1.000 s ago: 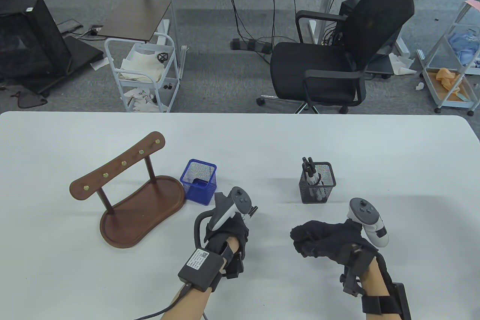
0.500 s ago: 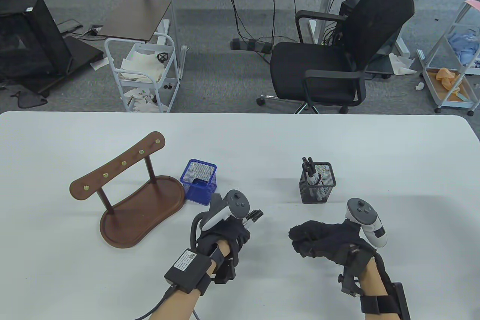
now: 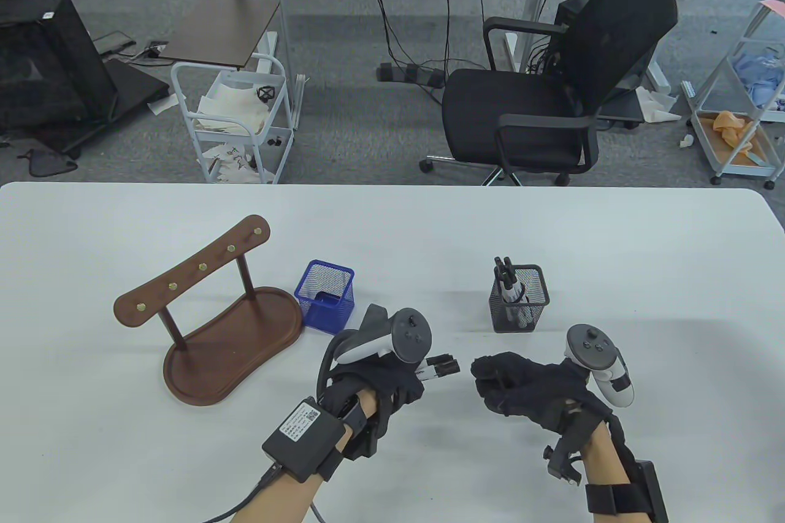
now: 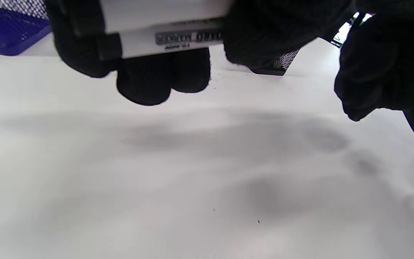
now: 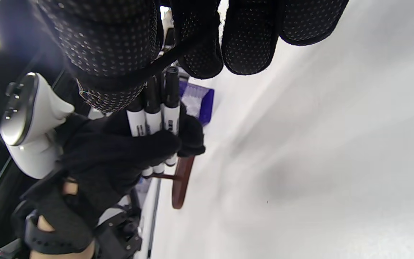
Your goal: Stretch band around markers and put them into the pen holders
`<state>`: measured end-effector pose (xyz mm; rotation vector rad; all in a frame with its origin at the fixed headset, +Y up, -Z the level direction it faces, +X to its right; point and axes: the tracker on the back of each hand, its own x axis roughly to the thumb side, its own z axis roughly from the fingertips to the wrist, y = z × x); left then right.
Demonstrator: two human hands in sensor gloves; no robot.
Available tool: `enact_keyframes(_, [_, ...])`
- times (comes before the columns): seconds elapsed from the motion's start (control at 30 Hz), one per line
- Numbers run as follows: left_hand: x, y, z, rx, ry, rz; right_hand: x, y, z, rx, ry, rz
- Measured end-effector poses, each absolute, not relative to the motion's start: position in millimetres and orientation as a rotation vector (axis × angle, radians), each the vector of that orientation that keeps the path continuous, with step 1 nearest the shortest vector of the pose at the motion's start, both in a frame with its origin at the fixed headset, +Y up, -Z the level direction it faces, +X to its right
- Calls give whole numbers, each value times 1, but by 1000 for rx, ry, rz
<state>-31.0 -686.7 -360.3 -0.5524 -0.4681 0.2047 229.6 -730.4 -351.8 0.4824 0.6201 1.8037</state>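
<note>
Left hand [image 3: 380, 385] clenched round a bundle of markers [image 3: 440, 366], long axis roughly level, capped ends pointing right at the right hand [image 3: 521, 385] just beside. Right hand's fingers curled, a black band [image 5: 178, 54] stretched across them, right at the caps. Blue pen holder [image 3: 325, 297] nearer the left hand.

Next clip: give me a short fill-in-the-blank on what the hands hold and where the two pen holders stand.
1. The left hand grips a bundle of ____ markers.
2. The black pen holder already has ____ standing in it.
3. The ____ pen holder stands right beside the wooden stand.
4. The markers' black caps point toward the ____ hand.

Missing words: three; markers; blue; right
</note>
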Motion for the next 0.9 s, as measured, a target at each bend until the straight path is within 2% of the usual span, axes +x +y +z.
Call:
enact_keyframes(0.27, [-11, -674, -353, -596, -533, 109, 227, -724, -349, 458, 502, 1884])
enact_keyframes(0.9, [18, -672, -341, -553, -577, -8, 214, -721, -343, 455, 430, 2050])
